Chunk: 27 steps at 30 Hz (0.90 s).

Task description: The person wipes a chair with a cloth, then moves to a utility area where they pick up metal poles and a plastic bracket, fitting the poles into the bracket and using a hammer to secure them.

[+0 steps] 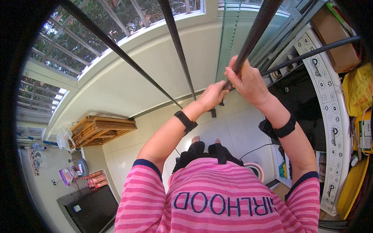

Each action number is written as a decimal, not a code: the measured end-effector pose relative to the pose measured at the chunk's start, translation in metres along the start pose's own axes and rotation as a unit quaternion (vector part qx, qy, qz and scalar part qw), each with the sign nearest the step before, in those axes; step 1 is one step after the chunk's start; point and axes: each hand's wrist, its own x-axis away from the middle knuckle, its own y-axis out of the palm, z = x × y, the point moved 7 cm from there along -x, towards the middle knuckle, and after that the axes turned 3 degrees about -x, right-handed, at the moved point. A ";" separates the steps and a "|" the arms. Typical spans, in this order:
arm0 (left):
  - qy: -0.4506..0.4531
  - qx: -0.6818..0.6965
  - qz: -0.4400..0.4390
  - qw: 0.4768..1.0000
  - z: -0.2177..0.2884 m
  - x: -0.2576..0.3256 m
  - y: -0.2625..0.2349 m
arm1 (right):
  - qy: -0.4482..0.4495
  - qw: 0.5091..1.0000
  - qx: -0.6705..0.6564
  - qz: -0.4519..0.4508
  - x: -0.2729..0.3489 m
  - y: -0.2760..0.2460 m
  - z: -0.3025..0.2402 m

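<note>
Both of my hands grip a long dark pole (258,29) that slants up toward the top right. My left hand (213,95) is closed around its lower part. Just above it, my right hand (248,81) wraps the pole with its fingers and thumb. The pole's lower end shows just below my left hand, over the tiled floor. Two more dark poles, one on the far left (116,48) and one in the middle (176,39), run down toward the foot of the wall. A thinner dark bar (314,52) stretches to the right behind my right hand.
Folded wooden slats (103,130) lean by the wall at left, beside a white plastic bag (66,136). A flower-patterned cabinet (330,112) stands at right, near a yellow bag (357,91) and a cardboard box (334,39). A thin black cable (256,148) runs beside me.
</note>
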 end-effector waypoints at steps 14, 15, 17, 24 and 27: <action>0.029 -0.006 0.018 0.999 0.002 0.003 -0.004 | 0.002 1.000 -0.011 0.004 0.000 0.003 0.001; 0.029 -0.006 0.018 0.999 0.001 0.002 -0.004 | 0.012 1.000 -0.012 0.002 0.000 0.003 0.002; 0.030 0.015 0.027 0.999 0.000 0.001 -0.004 | 0.022 1.000 -0.015 -0.001 -0.001 0.002 0.003; 0.034 0.016 0.022 0.999 0.001 -0.001 -0.004 | 0.035 0.999 -0.020 0.003 -0.002 0.001 0.007; 0.018 0.000 -0.004 1.000 0.001 -0.004 -0.002 | 0.036 0.999 -0.028 0.004 -0.002 0.000 0.007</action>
